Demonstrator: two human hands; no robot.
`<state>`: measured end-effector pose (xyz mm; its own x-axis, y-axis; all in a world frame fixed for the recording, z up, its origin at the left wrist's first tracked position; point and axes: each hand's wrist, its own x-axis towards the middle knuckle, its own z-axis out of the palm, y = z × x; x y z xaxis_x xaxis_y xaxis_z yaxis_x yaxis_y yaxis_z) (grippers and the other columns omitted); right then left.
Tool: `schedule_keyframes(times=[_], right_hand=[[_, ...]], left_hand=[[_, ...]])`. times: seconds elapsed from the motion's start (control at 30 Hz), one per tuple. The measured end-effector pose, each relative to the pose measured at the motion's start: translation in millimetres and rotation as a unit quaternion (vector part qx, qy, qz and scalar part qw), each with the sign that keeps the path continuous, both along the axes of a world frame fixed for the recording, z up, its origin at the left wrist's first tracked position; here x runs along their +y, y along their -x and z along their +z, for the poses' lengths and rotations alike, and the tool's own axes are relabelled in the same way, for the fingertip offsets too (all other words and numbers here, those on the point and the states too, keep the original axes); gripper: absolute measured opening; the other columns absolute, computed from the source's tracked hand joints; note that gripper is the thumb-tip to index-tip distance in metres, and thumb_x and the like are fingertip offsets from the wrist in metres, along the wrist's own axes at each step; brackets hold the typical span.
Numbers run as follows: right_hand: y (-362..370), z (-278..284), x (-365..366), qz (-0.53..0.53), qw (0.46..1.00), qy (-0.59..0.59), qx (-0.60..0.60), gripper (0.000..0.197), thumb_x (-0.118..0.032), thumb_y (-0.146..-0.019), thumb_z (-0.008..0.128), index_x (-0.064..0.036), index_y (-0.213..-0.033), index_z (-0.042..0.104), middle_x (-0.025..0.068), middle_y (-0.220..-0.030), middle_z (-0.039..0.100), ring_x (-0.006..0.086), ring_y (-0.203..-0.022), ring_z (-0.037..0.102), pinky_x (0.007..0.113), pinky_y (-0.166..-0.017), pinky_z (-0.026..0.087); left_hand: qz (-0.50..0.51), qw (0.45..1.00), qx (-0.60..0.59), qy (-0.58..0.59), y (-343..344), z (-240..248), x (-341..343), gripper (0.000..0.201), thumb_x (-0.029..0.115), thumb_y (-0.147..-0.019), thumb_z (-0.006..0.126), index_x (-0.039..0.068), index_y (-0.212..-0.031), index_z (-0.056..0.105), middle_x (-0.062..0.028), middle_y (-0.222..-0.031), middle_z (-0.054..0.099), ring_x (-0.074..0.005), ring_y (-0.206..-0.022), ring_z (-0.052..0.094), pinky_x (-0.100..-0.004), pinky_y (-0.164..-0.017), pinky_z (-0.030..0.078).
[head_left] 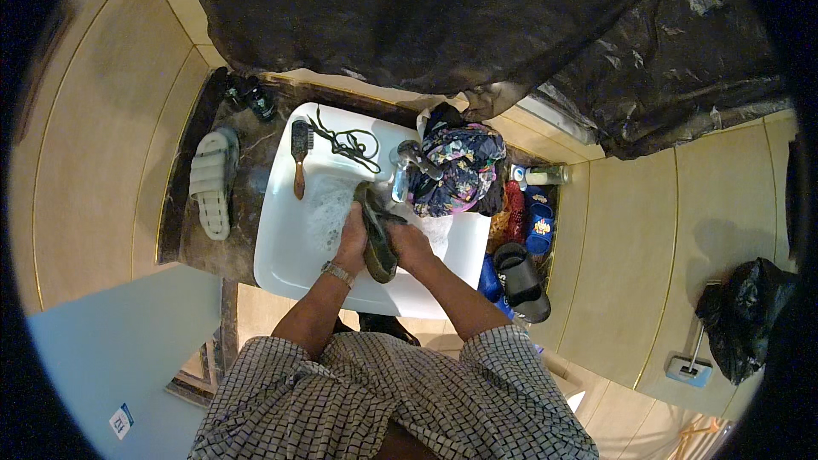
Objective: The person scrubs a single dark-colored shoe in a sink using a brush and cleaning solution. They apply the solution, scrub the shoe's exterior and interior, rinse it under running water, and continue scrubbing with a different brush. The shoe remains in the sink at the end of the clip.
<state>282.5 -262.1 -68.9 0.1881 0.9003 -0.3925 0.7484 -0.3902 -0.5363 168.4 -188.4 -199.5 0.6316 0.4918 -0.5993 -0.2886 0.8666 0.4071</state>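
Over the white washbasin (277, 247) I hold a dark, wet shoe (381, 257) lengthwise. My left hand (350, 243) is closed round its left side, a metal watch on that wrist. My right hand (411, 245) grips it from the right, with some fingers hidden. One end of the shoe points toward me; the far end lies near the tap (411, 153). Suds (328, 213) cover the water in the bowl. On the basin's back ledge rest a wooden-handled brush (299, 153) and loose dark shoelaces (349, 145).
A bunched floral cloth (460, 162) lies against the tap on the right. Pale slides (213, 183) stand on the dark counter at left. Black slides (521, 281), blue slippers (538, 226) and a bottle (547, 175) crowd the right side. Black plastic sheeting (409, 17) hangs behind.
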Motion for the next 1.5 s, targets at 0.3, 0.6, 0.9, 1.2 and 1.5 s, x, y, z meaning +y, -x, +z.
schedule_keyframes(times=[0.3,0.6,0.9,1.2,1.5], right_hand=[[-13.2,-38.3,-13.9,-0.025,0.998,-0.053,-0.02,0.02,-0.021,-0.092,0.058,-0.0079,-0.105,0.066,0.0224,-0.088,0.071,0.0409,-0.09,0.071,0.055,-0.079,0.055],[-17.3,-31.0,-36.3,-0.018,0.994,0.025,0.101,0.025,-0.028,-0.097,0.054,-0.0136,-0.11,0.07,0.021,-0.098,0.073,0.0423,-0.092,0.071,0.052,-0.083,0.055],[-27.3,-52.0,-6.6,-0.024,0.999,0.002,0.044,0.031,-0.02,-0.096,0.06,-0.0157,-0.126,0.068,0.0196,-0.099,0.072,0.039,-0.092,0.069,0.049,-0.082,0.054],[-56.6,-26.6,9.3,-0.144,0.948,0.122,0.257,0.033,-0.028,-0.098,0.068,-0.0179,-0.13,0.069,0.0092,-0.093,0.072,0.0197,-0.084,0.067,0.034,-0.081,0.055],[-88.3,7.0,-4.6,-0.023,0.975,0.108,0.193,0.033,-0.036,-0.099,0.065,-0.0218,-0.128,0.072,0.0117,-0.105,0.076,0.0284,-0.097,0.07,0.039,-0.088,0.054]], left_hand=[[0.014,1.0,-0.004,-0.005,-6.8,-2.1,-17.8,0.061,0.056,-0.11,0.03,0.007,-0.139,0.051,-0.0099,-0.123,0.06,-0.0212,-0.107,0.064,-0.0368,-0.094,0.056],[0.019,1.0,0.001,0.02,5.4,20.4,-8.7,0.059,0.055,-0.11,0.033,0.006,-0.14,0.048,-0.0113,-0.123,0.061,-0.0229,-0.107,0.065,-0.0394,-0.091,0.058],[0.079,0.995,0.025,-0.056,-2.3,2.1,-15.5,0.064,0.058,-0.109,0.029,0.005,-0.141,0.047,-0.0124,-0.127,0.058,-0.0235,-0.114,0.062,-0.0385,-0.096,0.055],[0.177,0.982,-0.046,-0.042,-17.1,-12.6,-19.9,0.067,0.064,-0.106,0.033,0.01,-0.143,0.049,-0.0106,-0.13,0.062,-0.0278,-0.113,0.064,-0.0431,-0.098,0.055],[0.124,0.983,-0.114,-0.072,-31.2,-14.6,-16.2,0.074,0.072,-0.101,0.034,0.012,-0.142,0.049,-0.0121,-0.132,0.063,-0.0327,-0.112,0.066,-0.0488,-0.097,0.056]])
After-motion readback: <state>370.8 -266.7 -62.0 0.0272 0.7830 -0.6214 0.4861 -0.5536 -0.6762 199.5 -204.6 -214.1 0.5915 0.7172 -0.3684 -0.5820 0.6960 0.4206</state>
